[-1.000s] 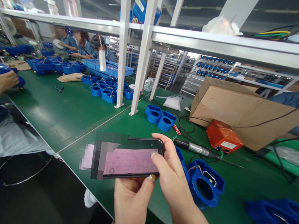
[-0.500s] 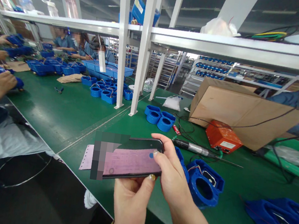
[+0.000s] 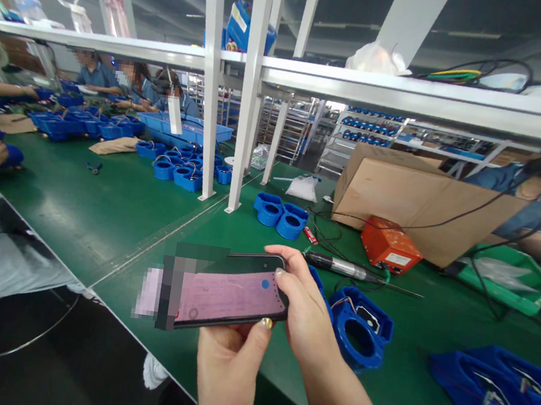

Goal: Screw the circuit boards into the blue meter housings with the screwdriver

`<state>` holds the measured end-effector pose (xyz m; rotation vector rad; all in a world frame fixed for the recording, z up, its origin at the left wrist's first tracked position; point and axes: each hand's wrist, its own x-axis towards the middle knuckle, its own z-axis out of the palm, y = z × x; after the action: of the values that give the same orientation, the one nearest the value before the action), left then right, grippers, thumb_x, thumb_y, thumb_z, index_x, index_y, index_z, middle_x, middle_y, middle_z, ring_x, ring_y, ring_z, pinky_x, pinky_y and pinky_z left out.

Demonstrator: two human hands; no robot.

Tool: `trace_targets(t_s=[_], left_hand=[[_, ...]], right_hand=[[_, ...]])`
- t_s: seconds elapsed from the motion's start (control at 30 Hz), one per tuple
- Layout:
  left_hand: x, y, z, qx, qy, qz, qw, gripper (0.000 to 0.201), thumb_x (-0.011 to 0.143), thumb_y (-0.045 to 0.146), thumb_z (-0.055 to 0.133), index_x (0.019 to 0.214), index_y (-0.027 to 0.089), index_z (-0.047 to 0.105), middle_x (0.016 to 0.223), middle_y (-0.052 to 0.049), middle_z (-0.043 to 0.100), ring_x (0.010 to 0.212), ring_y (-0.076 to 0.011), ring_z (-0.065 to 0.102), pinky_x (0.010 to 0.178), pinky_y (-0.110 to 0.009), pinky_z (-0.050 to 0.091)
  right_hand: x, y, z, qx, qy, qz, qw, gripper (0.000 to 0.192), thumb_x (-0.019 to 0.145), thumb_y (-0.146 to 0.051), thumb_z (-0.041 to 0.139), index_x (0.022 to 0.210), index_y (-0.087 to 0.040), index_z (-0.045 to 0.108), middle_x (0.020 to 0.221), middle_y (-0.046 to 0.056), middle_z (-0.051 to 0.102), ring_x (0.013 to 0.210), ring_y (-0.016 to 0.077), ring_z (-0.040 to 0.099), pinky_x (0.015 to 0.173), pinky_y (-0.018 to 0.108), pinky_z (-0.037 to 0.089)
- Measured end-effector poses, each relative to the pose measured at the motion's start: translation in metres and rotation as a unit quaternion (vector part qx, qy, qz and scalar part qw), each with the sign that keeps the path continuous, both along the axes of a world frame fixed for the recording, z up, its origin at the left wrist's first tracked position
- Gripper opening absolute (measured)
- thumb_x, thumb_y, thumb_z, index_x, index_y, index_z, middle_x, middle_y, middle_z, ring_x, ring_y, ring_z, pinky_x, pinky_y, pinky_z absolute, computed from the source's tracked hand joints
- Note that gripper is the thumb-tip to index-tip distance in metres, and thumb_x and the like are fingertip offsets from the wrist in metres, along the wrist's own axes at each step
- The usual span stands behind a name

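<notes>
A black smartphone (image 3: 233,291) is held sideways over the green bench, its screen showing a pink printed sheet. My left hand (image 3: 229,363) grips its lower edge from below, thumb up along the near side. Around the right end closes my right hand (image 3: 304,306), with its thumb on the screen and a finger along the top edge. Past the phone's left end a strip of pink paper (image 3: 147,292) shows, partly blurred out. Just right of my right hand lies a blue plastic housing (image 3: 360,330) with wires and a round opening.
A screwdriver-like power tool (image 3: 342,266) lies by an orange box (image 3: 389,245). Behind stand a large cardboard box (image 3: 420,199) and a green tray (image 3: 514,281). White shelf posts (image 3: 249,93) rise mid-bench. More blue housings (image 3: 498,398) lie at right; co-workers sit left and right.
The view has turned slightly right, so most things sit further left. Both hands still hold the phone. At the right, more of a co-worker has come into view.
</notes>
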<state>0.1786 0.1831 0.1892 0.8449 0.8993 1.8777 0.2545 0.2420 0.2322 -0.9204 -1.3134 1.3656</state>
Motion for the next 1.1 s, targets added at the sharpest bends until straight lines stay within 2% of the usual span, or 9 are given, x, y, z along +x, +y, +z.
trace_targets(t_s=[0.1,0.2,0.33,0.47,0.63,0.8,0.93,1.1], left_hand=[[0.000,0.000,0.001,-0.005,0.008,0.011,1.000,0.037,0.081,0.024,0.072,0.114,0.014,0.058,0.109,-0.011,0.066,0.101,-0.0223,0.064,0.089,-0.028,0.054],[0.004,0.001,0.004,-0.017,-0.002,0.022,1.000,0.036,0.076,0.026,0.076,0.106,0.013,0.060,0.103,-0.011,0.067,0.094,-0.0215,0.065,0.084,-0.025,0.056],[0.010,-0.001,0.007,-0.048,-0.071,0.079,0.993,0.056,0.067,0.025,0.082,0.115,0.018,0.055,0.095,-0.006,0.069,0.085,-0.0185,0.067,0.076,-0.023,0.057],[0.003,-0.001,-0.003,-0.070,-0.017,0.046,0.996,0.065,0.066,0.026,0.083,0.121,0.012,0.052,0.095,-0.011,0.068,0.089,-0.0235,0.066,0.081,-0.027,0.056],[-0.007,-0.002,-0.017,-0.070,0.024,0.033,0.997,0.061,0.071,0.027,0.079,0.122,0.010,0.050,0.096,-0.013,0.069,0.087,-0.0230,0.067,0.082,-0.028,0.056],[-0.004,-0.001,-0.016,-0.061,0.020,0.036,0.997,0.053,0.070,0.023,0.079,0.115,0.011,0.055,0.095,-0.011,0.069,0.091,-0.0227,0.066,0.086,-0.026,0.054],[-0.005,0.000,-0.018,-0.060,0.028,0.040,0.997,0.053,0.069,0.023,0.079,0.115,0.013,0.054,0.089,-0.009,0.069,0.080,-0.0228,0.068,0.074,-0.027,0.058],[-0.010,0.002,-0.025,-0.084,0.062,0.068,0.992,0.047,0.065,0.033,0.082,0.101,0.010,0.062,0.089,-0.011,0.069,0.087,-0.0236,0.066,0.084,-0.028,0.055]], right_hand=[[0.000,0.000,0.000,-0.002,0.017,-0.008,1.000,0.032,0.078,-0.031,0.047,0.107,-0.021,0.054,0.085,0.000,0.057,0.076,0.0166,0.051,0.065,0.027,0.038],[0.001,0.003,0.000,-0.007,0.028,-0.013,0.999,0.030,0.077,-0.032,0.048,0.103,-0.019,0.057,0.083,0.001,0.058,0.072,0.0164,0.051,0.062,0.027,0.038],[0.003,0.008,-0.001,-0.014,0.027,-0.013,0.999,0.027,0.076,-0.035,0.049,0.096,-0.019,0.059,0.077,0.001,0.058,0.066,0.0158,0.051,0.058,0.026,0.037],[0.004,0.011,-0.001,-0.027,0.037,-0.004,0.999,0.027,0.073,-0.036,0.051,0.093,-0.019,0.059,0.074,0.000,0.058,0.065,0.0155,0.051,0.055,0.025,0.037],[0.001,0.011,0.002,-0.039,0.019,-0.013,0.999,0.027,0.071,-0.034,0.050,0.091,-0.018,0.059,0.066,-0.001,0.055,0.059,0.0132,0.048,0.052,0.023,0.034],[0.000,0.010,0.005,-0.018,0.017,-0.009,1.000,0.022,0.072,-0.031,0.049,0.088,-0.018,0.058,0.066,-0.001,0.055,0.058,0.0123,0.047,0.050,0.023,0.033],[-0.001,0.011,0.001,-0.008,0.024,0.003,1.000,0.018,0.075,-0.029,0.051,0.088,-0.018,0.056,0.064,-0.003,0.053,0.056,0.0111,0.046,0.050,0.021,0.032],[-0.008,0.017,-0.005,-0.005,0.021,-0.004,1.000,0.017,0.074,-0.028,0.049,0.087,-0.018,0.054,0.058,-0.004,0.048,0.049,0.0099,0.041,0.046,0.020,0.031]])
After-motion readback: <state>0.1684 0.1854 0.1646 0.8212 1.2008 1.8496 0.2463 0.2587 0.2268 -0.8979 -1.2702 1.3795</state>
